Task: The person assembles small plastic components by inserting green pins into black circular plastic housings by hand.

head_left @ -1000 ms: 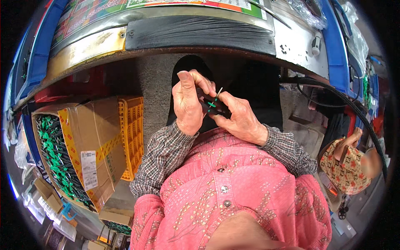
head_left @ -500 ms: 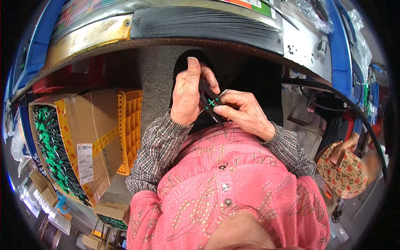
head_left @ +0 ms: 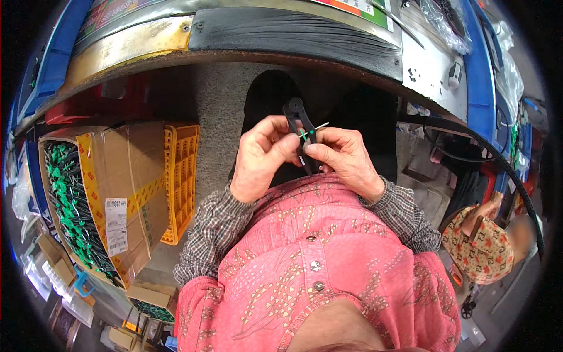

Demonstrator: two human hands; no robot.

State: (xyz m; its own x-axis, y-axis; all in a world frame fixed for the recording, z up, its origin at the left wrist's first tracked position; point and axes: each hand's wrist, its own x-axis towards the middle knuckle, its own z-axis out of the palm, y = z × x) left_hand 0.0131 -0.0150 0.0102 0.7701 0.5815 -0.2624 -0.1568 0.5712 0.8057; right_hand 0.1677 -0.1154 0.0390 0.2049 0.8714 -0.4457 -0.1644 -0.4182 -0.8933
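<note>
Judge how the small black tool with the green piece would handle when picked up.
The black tool probably feels light: fingertips of the left hand and right hand alone hold it. It looks stiff, keeping its shape. Being thin, it could slip from a loose pinch.

The left hand (head_left: 264, 155) and right hand (head_left: 343, 158) met in front of the chest, pinching a small black plastic clip tool (head_left: 300, 132) between them. Beyond them ran the worn metal-edged desk (head_left: 293, 35). Under it, to the left, an open brown cardboard box (head_left: 117, 193) lay beside a yellow plastic crate (head_left: 179, 176).

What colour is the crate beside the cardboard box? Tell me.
Yellow-orange: the crate shows best in the head view.
</note>
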